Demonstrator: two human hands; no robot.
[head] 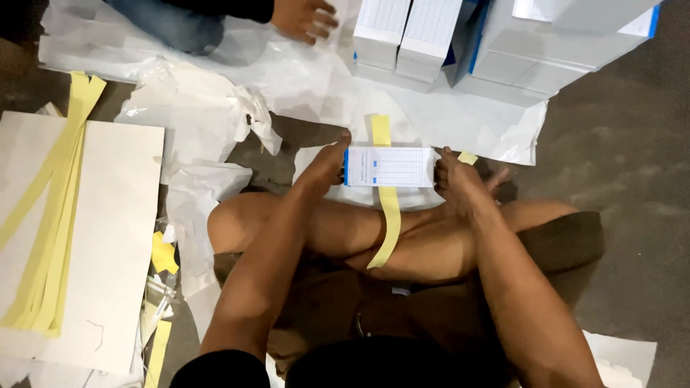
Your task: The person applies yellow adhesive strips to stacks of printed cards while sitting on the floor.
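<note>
You sit cross-legged on the floor [632, 144]. A small white pad of printed slips [389, 167] lies flat in front of your knees, at centre frame. Your left hand [327, 164] presses its 9 o'clock edge, thumb up and fingers closed against the side; your right hand [456, 179] clamps the 3 o'clock edge the same way. Both hands are closed on the pad.

A yellow paper strip [388, 208] runs under or around the pad from 12 to 6 o'clock, its tail draped over your crossed legs. Which it is, you cannot tell.

Judgement: keep the edges squared between both hands, hold the strip centred and taut, and don't let the slips fan out.

Counts:
- one pad in hand
- one strip on it, plus a short yellow scrap [467, 156] by your right hand
- a bundle of yellow strips [50, 215] on a white board [115, 237] at 9 o'clock, too overlapped to count
- stacked white-and-blue boxes [496, 43] at 1 o'clock, at least four
- another person's hand [305, 18] at 12 o'clock, on crumpled white wrapping [194, 108]
</note>
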